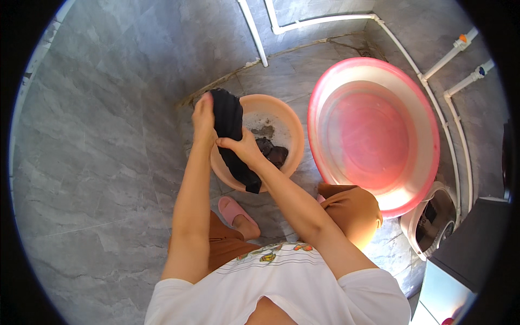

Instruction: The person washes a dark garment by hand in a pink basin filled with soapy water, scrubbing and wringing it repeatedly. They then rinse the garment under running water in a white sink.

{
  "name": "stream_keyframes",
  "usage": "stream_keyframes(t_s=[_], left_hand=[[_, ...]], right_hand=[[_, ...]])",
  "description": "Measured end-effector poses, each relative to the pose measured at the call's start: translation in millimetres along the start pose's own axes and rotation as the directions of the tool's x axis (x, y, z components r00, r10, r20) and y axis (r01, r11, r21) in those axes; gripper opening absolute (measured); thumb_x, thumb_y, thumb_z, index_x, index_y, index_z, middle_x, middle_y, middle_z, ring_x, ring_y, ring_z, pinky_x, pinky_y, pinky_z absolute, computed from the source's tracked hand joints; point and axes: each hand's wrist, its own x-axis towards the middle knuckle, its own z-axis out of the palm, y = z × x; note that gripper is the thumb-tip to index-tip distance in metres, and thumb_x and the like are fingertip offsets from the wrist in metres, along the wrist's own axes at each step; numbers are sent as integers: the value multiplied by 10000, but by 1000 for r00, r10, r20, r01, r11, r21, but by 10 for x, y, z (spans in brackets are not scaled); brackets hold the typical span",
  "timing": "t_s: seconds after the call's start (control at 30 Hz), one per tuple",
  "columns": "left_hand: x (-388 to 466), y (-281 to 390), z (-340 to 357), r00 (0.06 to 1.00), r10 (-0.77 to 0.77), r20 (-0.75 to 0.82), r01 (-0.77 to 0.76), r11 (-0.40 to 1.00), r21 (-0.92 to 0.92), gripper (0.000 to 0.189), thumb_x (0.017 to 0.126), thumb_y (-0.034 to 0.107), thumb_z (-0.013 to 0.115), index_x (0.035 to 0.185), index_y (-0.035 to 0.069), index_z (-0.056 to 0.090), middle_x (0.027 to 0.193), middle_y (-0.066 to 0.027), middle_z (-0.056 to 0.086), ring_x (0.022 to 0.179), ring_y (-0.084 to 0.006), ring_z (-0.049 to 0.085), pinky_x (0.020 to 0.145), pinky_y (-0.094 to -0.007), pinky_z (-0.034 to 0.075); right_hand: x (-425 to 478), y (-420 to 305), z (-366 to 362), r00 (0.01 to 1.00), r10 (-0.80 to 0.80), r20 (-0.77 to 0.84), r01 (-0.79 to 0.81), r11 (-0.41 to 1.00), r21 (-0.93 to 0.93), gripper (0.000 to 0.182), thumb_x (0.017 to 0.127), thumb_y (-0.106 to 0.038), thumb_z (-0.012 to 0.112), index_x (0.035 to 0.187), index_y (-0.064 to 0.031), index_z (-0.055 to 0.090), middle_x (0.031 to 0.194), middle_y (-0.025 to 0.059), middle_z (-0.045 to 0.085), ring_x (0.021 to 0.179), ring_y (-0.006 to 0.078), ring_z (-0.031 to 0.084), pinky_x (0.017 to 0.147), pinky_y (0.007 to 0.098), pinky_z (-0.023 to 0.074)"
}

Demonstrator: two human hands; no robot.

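Note:
A black cloth garment (228, 118), gathered into a long bundle, is held over the left part of an orange plastic basin (297, 126). My left hand (204, 120) grips its upper left side, the fingertips slightly blurred. Lower down, my right hand (243, 147) holds the bundle's right side, thumb across the cloth. The bundle's lower end hangs over the basin's near rim. Inside the basin, sudsy water (280, 126) surrounds a dark wet cloth (278, 156), partly hidden by my right hand and forearm.
A large pink and white basin (434, 146) holding water stands at the right. Beyond it, white pipes (440, 111) run along the tiled wall. A smaller tub (408, 227) with dark items sits at the lower right, beside a dark-topped cabinet (467, 243). A pink slipper (229, 207) is near the orange basin.

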Motion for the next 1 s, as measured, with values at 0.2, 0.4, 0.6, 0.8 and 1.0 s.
stream_keyframes(t_s=[0.2, 0.4, 0.6, 0.8, 1.0], left_hand=[[-1550, -1069, -915, 867, -492, 80, 475, 767, -431, 612, 882, 686, 514, 705, 106, 592, 640, -89, 597, 737, -242, 615, 695, -403, 492], [-2226, -941, 283, 520, 296, 801, 833, 34, -553, 892, 914, 602, 519, 1477, -36, 250, 1512, -141, 347, 1416, -259, 294, 1176, -395, 228], [-1396, -1293, 105, 784, -379, 492, 610, 317, -727, 764, 918, 552, 512, 1393, -30, 374, 1403, -166, 445, 1299, -299, 411, 1099, -444, 324], [-981, -1068, -294, 794, -418, 441, 604, 461, -650, 680, 917, 478, 528, 1349, -36, 421, 1345, -164, 488, 1238, -295, 462, 1056, -429, 370], [-707, -802, -555, 766, -438, 471, 641, 573, -511, 598, 916, 405, 545, 1304, -43, 468, 1288, -162, 532, 1176, -292, 513, 1014, -414, 416]], right_hand=[[51, -183, 81, 955, -142, -262, 186, 971, 149, 366, 776, -125, 745, 1094, 6, 619, 975, 49, 655, 880, 136, 615, 779, 287, 491], [-169, -227, 384, 891, -241, -384, 316, 937, 146, 484, 780, -127, 753, 1202, 0, 553, 1088, 54, 613, 1008, 146, 574, 885, 281, 459], [-558, -370, 387, 948, -243, -204, 268, 958, 103, 572, 792, -135, 757, 1275, 24, 496, 1225, 102, 576, 1120, 204, 544, 959, 298, 429], [-677, -528, 59, 928, -364, 76, 364, 847, -387, 676, 664, -179, 810, 1217, 46, 492, 1000, 235, 643, 958, 309, 655, 868, 359, 502], [-602, -422, 235, 885, -88, 457, 451, 399, -798, 683, 606, -213, 780, 1163, 53, 485, 923, 258, 644, 914, 428, 635, 768, 476, 521]])
